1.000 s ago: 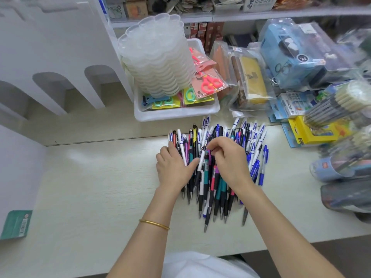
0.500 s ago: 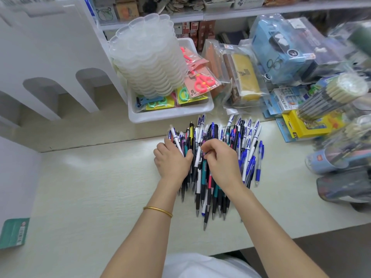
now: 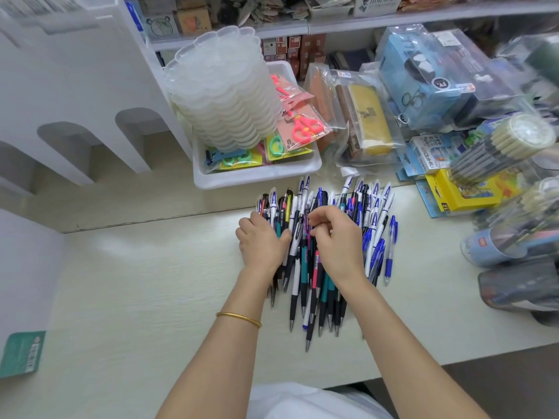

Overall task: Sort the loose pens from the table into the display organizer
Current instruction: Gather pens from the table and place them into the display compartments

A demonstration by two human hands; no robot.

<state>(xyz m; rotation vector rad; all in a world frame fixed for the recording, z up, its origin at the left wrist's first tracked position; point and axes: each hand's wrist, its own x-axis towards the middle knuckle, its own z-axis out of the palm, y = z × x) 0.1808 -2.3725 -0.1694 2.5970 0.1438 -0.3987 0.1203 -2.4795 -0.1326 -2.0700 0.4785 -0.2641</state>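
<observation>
left hand (image 3: 262,244) fingers curled over left edge of pen pile (image 3: 314,285), right hand (image 3: 337,241) pinching one purple-black pen (image 3: 308,230) atop it, pile on pale table (image 3: 136,282), just in front of white tray (image 3: 257,174)

Bright, even overhead light is recorded. A soft glare patch is noted on the pale wood-grain tabletop (image 3: 121,246). Shadows are faint and short. Straight lines are bent toward the edges. The clear plastic-wrapped packages (image 3: 535,58) at upper right are smeared by blur; the centre is sharp.
</observation>
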